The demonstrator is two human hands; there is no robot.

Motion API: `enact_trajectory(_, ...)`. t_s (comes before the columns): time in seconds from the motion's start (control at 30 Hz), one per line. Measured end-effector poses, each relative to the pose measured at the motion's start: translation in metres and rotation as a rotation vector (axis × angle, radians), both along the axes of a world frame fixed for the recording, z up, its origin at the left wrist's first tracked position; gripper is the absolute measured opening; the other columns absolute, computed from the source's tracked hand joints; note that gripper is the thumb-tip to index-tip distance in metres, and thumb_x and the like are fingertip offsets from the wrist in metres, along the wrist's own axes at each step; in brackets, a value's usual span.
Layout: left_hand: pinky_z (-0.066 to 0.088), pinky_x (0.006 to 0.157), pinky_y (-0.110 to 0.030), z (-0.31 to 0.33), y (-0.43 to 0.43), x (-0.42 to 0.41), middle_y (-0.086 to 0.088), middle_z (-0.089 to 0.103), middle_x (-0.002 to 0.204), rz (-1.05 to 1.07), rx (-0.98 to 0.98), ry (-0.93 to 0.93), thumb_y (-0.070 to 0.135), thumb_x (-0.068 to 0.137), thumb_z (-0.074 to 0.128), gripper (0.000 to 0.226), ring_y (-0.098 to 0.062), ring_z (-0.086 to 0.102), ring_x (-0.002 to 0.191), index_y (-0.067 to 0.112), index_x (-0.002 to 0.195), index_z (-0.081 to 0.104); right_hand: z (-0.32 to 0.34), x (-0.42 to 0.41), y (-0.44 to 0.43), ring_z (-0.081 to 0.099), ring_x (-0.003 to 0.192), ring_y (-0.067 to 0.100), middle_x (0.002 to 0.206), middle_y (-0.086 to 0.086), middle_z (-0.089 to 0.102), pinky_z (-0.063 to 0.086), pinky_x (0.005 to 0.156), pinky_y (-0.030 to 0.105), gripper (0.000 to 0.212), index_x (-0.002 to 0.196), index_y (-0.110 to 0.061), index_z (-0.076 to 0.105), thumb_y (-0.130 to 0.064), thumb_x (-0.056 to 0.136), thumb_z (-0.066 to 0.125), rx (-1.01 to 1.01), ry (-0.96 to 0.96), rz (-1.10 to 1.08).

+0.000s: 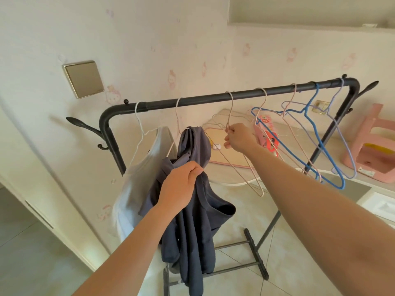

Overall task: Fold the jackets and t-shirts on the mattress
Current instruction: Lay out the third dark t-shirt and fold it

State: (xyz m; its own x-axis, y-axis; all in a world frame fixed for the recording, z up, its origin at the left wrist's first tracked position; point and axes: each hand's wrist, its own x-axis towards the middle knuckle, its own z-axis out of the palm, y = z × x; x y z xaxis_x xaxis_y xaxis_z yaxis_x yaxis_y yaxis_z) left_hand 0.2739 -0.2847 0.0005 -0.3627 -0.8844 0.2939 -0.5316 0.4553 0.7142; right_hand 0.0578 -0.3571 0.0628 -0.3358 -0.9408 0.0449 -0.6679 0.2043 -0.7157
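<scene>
1. The white t-shirt [136, 167] is hanging on a hanger at the left end of the rack rail [213, 98], touching the garment beside it.
2. The left hand [181, 184] is gripping the dark blue garment [192, 221], fingers curled into a bunch of cloth. I cannot tell whether its top is free of its hanger, so lifting up before pulling away looks wise.
3. The right hand [239, 137] is pinching the neck of a bare wire hanger [241, 167] that is hooked on the rail.
4. Bare hangers, including a blue hanger [320, 146], are crowding the right side. Open room is lying toward the person. The mattress is not showing.
</scene>
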Motion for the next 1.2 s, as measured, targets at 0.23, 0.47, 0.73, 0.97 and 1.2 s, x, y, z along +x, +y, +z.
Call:
enact_trajectory(0.23, 0.048, 0.067, -0.035, 0.003, 0.003, -0.025, 0.011, 0.061, 0.075, -0.153, -0.029, 0.003, 0.031, 0.103, 0.04, 0.025, -0.004, 0.055, 0.068, 0.022, 0.096, 0.062, -0.023, -0.011, 0.033, 0.06, 0.107, 0.025, 0.119, 0.012, 0.065, 0.044, 0.086, 0.029, 0.037, 0.131, -0.006, 0.053, -0.017, 0.097, 0.049, -0.088, 0.025, -0.012)
enact_trajectory(0.47, 0.047, 0.068, -0.038, -0.008, 0.027, -0.088, 0.008, 0.062, 0.076, -0.415, -0.014, -0.056, 0.03, 0.102, 0.043, 0.025, -0.009, 0.056, 0.073, 0.02, 0.092, 0.064, -0.058, -0.045, 0.141, 0.06, 0.094, 0.02, 0.103, 0.005, 0.062, 0.048, 0.088, 0.03, 0.05, 0.121, -0.007, 0.059, 0.012, 0.087, 0.027, -0.227, -0.052, -0.163)
enact_trajectory(0.73, 0.042, 0.067, -0.032, -0.008, 0.096, -0.171, 0.014, 0.06, 0.07, -0.709, -0.026, -0.07, 0.03, 0.1, 0.047, 0.022, -0.001, 0.053, 0.069, 0.032, 0.081, 0.059, -0.125, -0.121, 0.31, 0.058, 0.09, 0.019, 0.095, 0.003, 0.062, 0.048, 0.085, 0.031, 0.055, 0.1, -0.011, 0.064, 0.018, 0.076, 0.024, 0.136, -0.034, -0.368)
enact_trajectory(0.97, 0.05, 0.083, -0.044, 0.006, 0.181, -0.246, 0.01, 0.069, 0.087, -0.931, -0.071, -0.053, 0.04, 0.097, 0.041, 0.027, -0.012, 0.063, 0.087, 0.028, 0.091, 0.065, -0.188, -0.156, 0.482, 0.051, 0.097, 0.016, 0.117, -0.001, 0.046, 0.046, 0.084, 0.028, 0.059, 0.128, -0.03, 0.049, 0.009, 0.084, 0.05, 0.383, 0.002, -0.545)
enact_trajectory(1.2, 0.048, 0.079, -0.042, 0.014, 0.277, -0.304, -0.002, 0.068, 0.084, -1.027, -0.098, -0.056, 0.031, 0.101, 0.044, 0.027, -0.019, 0.061, 0.081, 0.018, 0.095, 0.066, -0.226, -0.157, 0.595, 0.052, 0.099, 0.02, 0.101, 0.004, 0.059, 0.046, 0.09, 0.04, 0.027, 0.1, -0.024, 0.071, -0.009, 0.077, 0.072, 0.228, -0.08, -0.61)
